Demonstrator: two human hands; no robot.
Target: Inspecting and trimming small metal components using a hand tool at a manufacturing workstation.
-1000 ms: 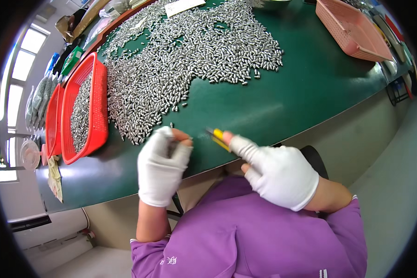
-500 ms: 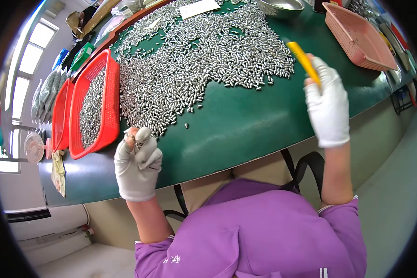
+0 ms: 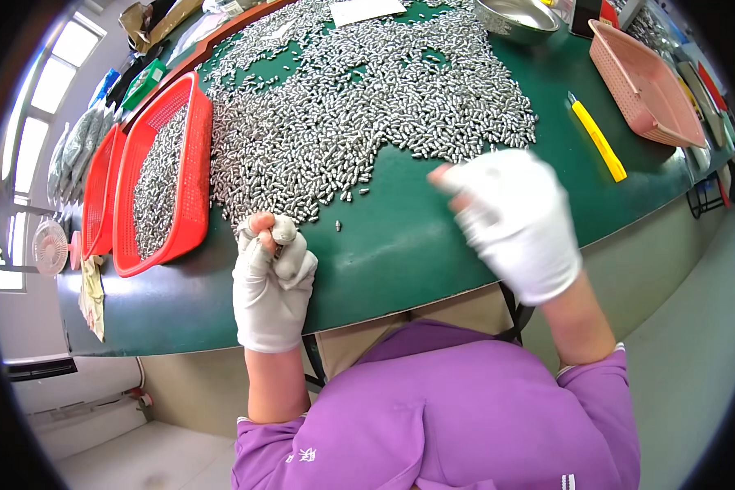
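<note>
My left hand (image 3: 275, 282), in a white glove with bare fingertips, is closed at the table's near edge, pinching a small silvery metal part that barely shows between the fingers. Just beyond it spreads a wide heap of small metal parts (image 3: 327, 122), with one loose part (image 3: 338, 226) lying apart. My right hand (image 3: 514, 220), gloved the same way, hovers over the green tabletop near the heap's right edge. Motion smears its fingers, and I see nothing in them. To its right lies a yellow-handled tool (image 3: 599, 140) with a short thin tip.
At the left, a red basket (image 3: 196, 175) holds many metal parts, with another red basket (image 3: 96, 208) beside it. A pink basket (image 3: 641, 98) and a metal bowl (image 3: 518, 31) stand at the far right. A white paper (image 3: 367, 11) lies on the heap's far side.
My right hand has let go of the yellow-handled tool, which now lies on the table, and has swung left toward the heap. My left hand has shifted slightly right, still closed.
</note>
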